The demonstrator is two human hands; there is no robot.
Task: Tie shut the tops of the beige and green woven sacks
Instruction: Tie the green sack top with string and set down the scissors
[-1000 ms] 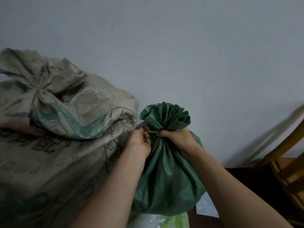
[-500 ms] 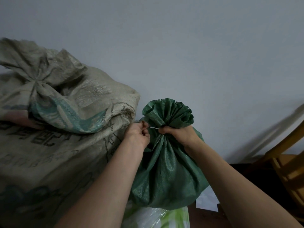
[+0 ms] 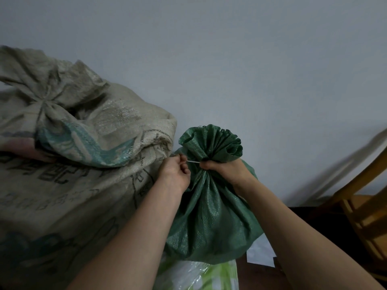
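With the green woven sack [image 3: 209, 216] standing just beside the beige woven sack [image 3: 83, 164], the right grip [image 3: 227, 171] clenches its gathered neck [image 3: 204, 175] and the left grip [image 3: 173, 174] pinches the white tie [image 3: 193, 162] — best pulled taut before knotting.

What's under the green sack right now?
A green-and-white plastic bag pokes out beneath the green sack, and a white sheet lies at its lower right. How far either runs under it is covered by the sack.
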